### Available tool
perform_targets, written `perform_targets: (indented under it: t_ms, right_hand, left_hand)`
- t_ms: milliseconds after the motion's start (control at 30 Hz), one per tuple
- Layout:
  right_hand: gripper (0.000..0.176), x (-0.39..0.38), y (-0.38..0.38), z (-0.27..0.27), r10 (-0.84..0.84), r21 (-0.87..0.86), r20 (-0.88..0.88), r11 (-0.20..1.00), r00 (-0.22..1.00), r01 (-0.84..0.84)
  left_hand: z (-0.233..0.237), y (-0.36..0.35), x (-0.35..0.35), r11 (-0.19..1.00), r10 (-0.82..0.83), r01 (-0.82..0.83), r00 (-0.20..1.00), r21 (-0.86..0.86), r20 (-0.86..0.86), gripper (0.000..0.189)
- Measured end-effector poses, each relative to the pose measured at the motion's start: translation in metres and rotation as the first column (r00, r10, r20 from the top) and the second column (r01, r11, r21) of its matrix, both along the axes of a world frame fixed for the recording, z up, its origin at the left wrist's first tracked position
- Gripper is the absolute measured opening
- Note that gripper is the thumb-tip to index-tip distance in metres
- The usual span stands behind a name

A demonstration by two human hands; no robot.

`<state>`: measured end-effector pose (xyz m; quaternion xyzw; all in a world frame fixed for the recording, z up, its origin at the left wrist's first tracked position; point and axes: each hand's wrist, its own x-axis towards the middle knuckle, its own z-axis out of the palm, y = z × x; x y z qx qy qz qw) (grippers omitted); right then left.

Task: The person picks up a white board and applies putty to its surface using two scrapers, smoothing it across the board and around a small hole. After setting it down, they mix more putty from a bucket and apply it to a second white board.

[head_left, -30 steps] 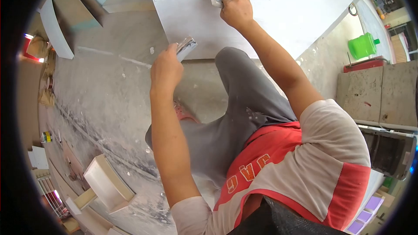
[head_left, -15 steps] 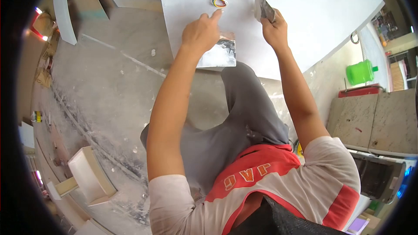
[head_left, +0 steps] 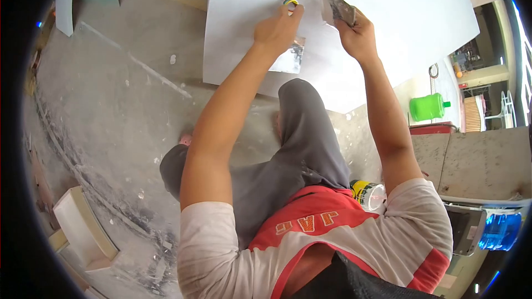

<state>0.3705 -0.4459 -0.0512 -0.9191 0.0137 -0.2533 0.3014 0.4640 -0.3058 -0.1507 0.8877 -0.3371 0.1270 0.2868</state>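
Note:
A large white panel (head_left: 388, 50) slopes in front of my knees. Coiled coloured wires (head_left: 290, 2) come out of a small hole near its top. My left hand (head_left: 279, 29) touches the wire coil, with thumb and forefinger pinched around it. Below that hand lies a square metal plate (head_left: 289, 62) smeared with white paste, partly covered by the hand. My right hand (head_left: 357, 34) is closed on a wide putty knife (head_left: 337, 8), whose blade is held up to the right of the wires.
A green water jug (head_left: 428, 107) stands at the right beyond a red-edged board. A clear tub with a yellow label (head_left: 370, 195) is beside my waist. White boxy pieces (head_left: 86, 227) lie on the floor at lower left.
My left hand has moved up to the wires and its fingers have closed on them. The view has shifted, bringing the labelled tub into sight. The putty knife is still in my right hand.

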Motion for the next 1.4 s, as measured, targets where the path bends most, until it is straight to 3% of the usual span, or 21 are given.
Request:
perform_targets:
  t_ms: [67,133,200,233,300,333,400,567,633,700,900,1033,1100,1233,1400]
  right_hand:
    - [0.024,-0.002,-0.006,-0.006,-0.011,-0.039,0.079,0.999,0.997,0.014]
    - [0.021,-0.015,-0.020,-0.011,-0.189,0.171,-0.002,0.967,0.982,0.187]
    - [0.021,-0.035,-0.027,-0.021,-0.308,0.481,0.024,0.837,0.951,0.259]
    - [0.022,-0.047,-0.038,-0.034,-0.326,0.604,0.076,0.767,0.942,0.216]
    - [0.024,-0.075,-0.072,-0.068,-0.409,0.800,0.188,0.592,0.893,0.102]
    - [0.027,-0.091,-0.088,-0.083,-0.506,0.852,0.168,0.506,0.846,0.134]
    - [0.024,-0.132,-0.133,-0.118,-0.668,0.901,0.078,0.365,0.741,0.234]
    - [0.036,-0.217,-0.210,-0.161,-0.816,0.983,-0.167,-0.095,0.553,0.157]
    - [0.034,-0.232,-0.234,-0.180,-0.824,0.983,-0.185,-0.153,0.536,0.104]
    - [0.034,-0.233,-0.257,-0.204,-0.808,0.976,-0.211,-0.201,0.550,0.080]
    - [0.035,-0.205,-0.257,-0.250,-0.738,0.940,-0.318,-0.328,0.595,0.095]
    - [0.037,-0.173,-0.271,-0.276,-0.759,0.940,-0.321,-0.329,0.566,0.091]
    - [0.032,-0.161,-0.264,-0.272,-0.787,0.953,-0.303,-0.242,0.537,0.182]
    - [0.022,-0.136,-0.205,-0.218,-0.813,0.945,-0.207,-0.021,0.544,0.328]
    - [0.014,-0.089,-0.147,-0.181,-0.772,0.955,0.009,0.195,0.635,0.223]
  left_hand:
    - [0.000,0.005,0.007,1.000,0.016,-0.016,1.000,-0.015,-0.004,0.040]
    - [-0.004,0.004,0.006,0.999,0.021,-0.021,1.000,-0.026,-0.005,0.043]
    - [-0.007,0.005,0.004,0.998,0.047,-0.044,0.997,0.038,-0.064,0.043]
    - [-0.005,0.008,0.001,0.996,0.051,-0.044,0.995,0.077,-0.087,0.044]
    - [-0.001,0.015,-0.007,0.991,0.069,-0.060,0.995,0.123,-0.067,0.045]
    - [0.001,0.019,-0.010,0.990,0.057,-0.045,0.995,0.135,-0.085,0.044]
    - [-0.014,0.024,-0.003,0.997,0.004,0.000,0.999,0.076,-0.043,0.040]
    - [-0.007,0.059,0.000,0.996,-0.058,0.078,0.927,0.038,-0.371,0.058]
    - [-0.002,0.079,0.005,0.994,-0.074,0.111,0.769,0.018,-0.635,0.050]
    - [0.007,0.091,-0.004,1.000,0.006,0.005,0.744,0.015,-0.669,0.039]
    - [0.025,0.135,-0.036,0.976,0.129,-0.214,0.699,-0.033,-0.703,0.030]
    - [0.046,0.174,-0.072,0.964,0.265,-0.215,0.729,0.156,-0.631,0.029]
    - [0.055,0.183,-0.092,0.932,0.359,-0.248,0.733,0.263,-0.579,0.029]
    - [0.044,0.188,-0.104,0.935,0.353,-0.283,0.802,0.214,-0.482,0.029]
    - [0.022,0.186,-0.109,0.926,0.365,-0.257,0.799,0.276,-0.478,0.032]
